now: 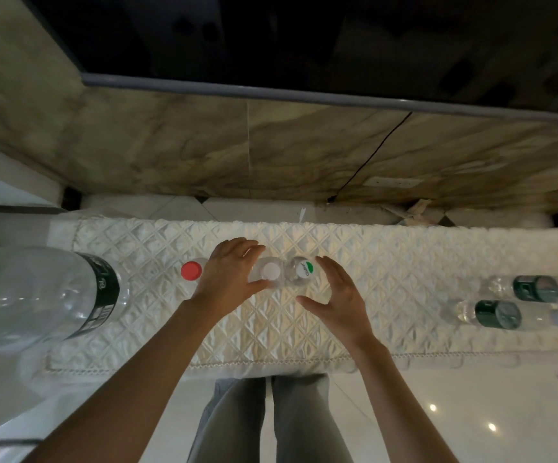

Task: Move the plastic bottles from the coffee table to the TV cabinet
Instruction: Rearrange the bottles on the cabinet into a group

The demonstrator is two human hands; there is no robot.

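Note:
Three small clear plastic bottles stand upright in a row on the cabinet's white quilted cloth (387, 262). They are a red-capped bottle (191, 271), a white-capped bottle (271, 270) and a bottle with a green-and-white cap (305, 269). My left hand (229, 275) wraps the white-capped bottle from the left, thumb in front and fingers behind it. My right hand (332, 295) hovers just right of the green-and-white-capped bottle with spread fingers, not touching it.
A large clear bottle with a dark label (47, 295) looms at the left. Two clear bottles with dark green labels (498, 314) (536, 288) stand at the right end. A dark TV screen (304, 38) and a marble wall panel (237, 148) rise behind. A person's legs (267, 422) stand below.

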